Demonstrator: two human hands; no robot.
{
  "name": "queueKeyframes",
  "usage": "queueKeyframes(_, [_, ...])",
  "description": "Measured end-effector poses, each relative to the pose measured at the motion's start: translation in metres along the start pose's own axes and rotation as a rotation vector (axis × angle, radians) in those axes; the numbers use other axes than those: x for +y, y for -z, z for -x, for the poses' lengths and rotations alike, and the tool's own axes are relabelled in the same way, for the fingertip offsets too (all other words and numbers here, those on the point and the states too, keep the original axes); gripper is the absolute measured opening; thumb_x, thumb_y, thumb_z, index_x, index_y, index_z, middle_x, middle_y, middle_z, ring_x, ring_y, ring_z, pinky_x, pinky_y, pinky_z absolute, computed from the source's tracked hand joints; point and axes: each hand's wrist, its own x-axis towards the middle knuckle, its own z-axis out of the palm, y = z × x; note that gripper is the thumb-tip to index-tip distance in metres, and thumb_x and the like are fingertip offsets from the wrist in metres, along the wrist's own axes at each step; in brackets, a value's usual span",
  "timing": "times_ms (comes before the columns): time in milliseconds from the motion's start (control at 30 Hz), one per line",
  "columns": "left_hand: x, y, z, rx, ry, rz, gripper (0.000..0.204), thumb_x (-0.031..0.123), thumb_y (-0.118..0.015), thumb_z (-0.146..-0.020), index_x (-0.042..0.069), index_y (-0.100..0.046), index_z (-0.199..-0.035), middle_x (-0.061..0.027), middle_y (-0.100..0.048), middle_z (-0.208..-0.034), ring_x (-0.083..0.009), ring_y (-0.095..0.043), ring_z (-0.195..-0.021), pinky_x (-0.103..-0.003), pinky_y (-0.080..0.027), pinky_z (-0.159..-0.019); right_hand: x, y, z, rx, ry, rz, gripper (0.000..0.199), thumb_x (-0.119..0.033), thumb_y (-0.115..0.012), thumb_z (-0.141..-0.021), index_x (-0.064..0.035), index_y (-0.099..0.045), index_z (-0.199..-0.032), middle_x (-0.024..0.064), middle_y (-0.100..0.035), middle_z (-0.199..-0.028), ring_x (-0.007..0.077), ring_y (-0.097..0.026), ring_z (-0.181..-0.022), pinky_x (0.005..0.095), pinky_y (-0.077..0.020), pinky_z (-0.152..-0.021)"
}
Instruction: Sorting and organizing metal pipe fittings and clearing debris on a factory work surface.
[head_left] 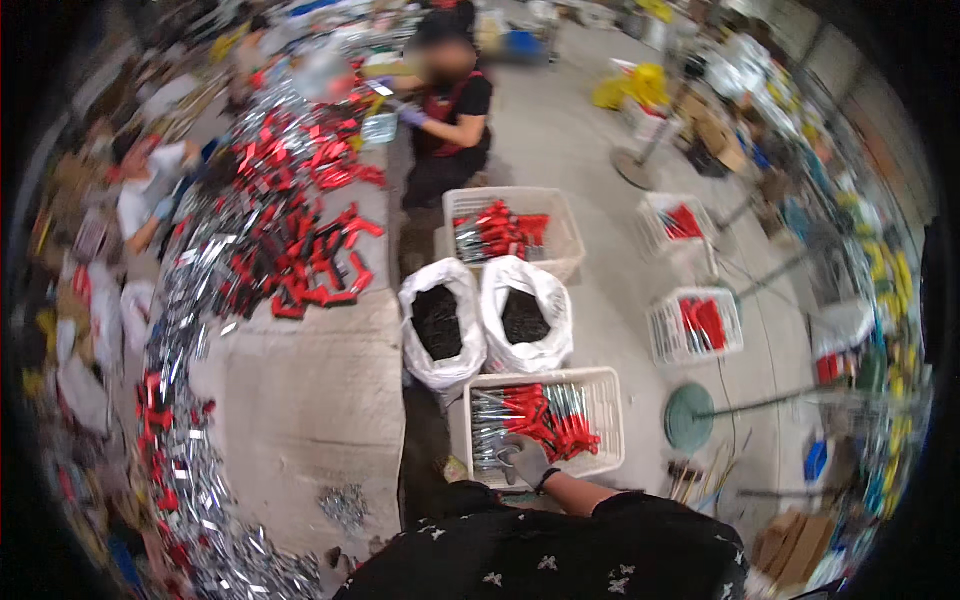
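A long table [310,400] is running up the left of the scene, carrying a heap of red-handled metal tools [290,250] and loose shiny metal pieces [180,330] along its left edge; a small pile of tiny metal bits [345,505] is lying at the near end. Nothing of the person's left hand is showing, so I cannot tell how it is standing.

Just right of the table, two white sacks [485,320] of dark small parts are standing open, side by side. In front of them, near the person, a white plastic basket [612,420] is holding red-handled tools [540,415] laid in a loose bundle.

The gloved right hand [525,460] is reaching down into the basket's near edge, fingers curled and partly closed, touching the near ends of the tools; whether it is actually gripping one is not clear.

The likely risk, as I judge it: the tools are lying tangled, so lifting one could be dragging its neighbours over the rim, and the metal ends could be catching the glove.

Farther right, more baskets [695,325] of the same tools are sitting on the floor. At the far end another person [450,110] is working.
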Motion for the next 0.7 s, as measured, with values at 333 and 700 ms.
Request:
queueKeyframes(333, [0.080,-0.031,0.044,0.161,-0.170,-0.003,0.031,0.024,-0.060,-0.096,0.002,-0.062,-0.119,-0.0121,-0.070,-0.097,-0.0261,-0.067,-0.088,-0.042,-0.053,-0.080,-0.129,-0.051,-0.012,-0.431,-0.203,0.239,0.038,-0.017,-0.069,-0.082,-0.0002,-0.067,-0.115,0.0154,-0.071,-0.097,0.0211,-0.070,-0.084,0.0349,-0.0558,-0.075])
queueKeyframes(700, [0.040,-0.069,0.208,0.437,0.156,0.232,0.037,0.031,-0.060,-0.097,0.002,-0.064,-0.118,-0.0231,-0.069,-0.109,-0.0354,-0.066,-0.102,-0.043,-0.051,-0.088,-0.126,-0.089,-0.003,-0.567,0.353,0.480,0.030,-0.011,-0.059,-0.094,-0.0004,-0.063,-0.121,0.0143,-0.069,-0.104,0.0205,-0.066,-0.088,0.0347,-0.0529,-0.077])
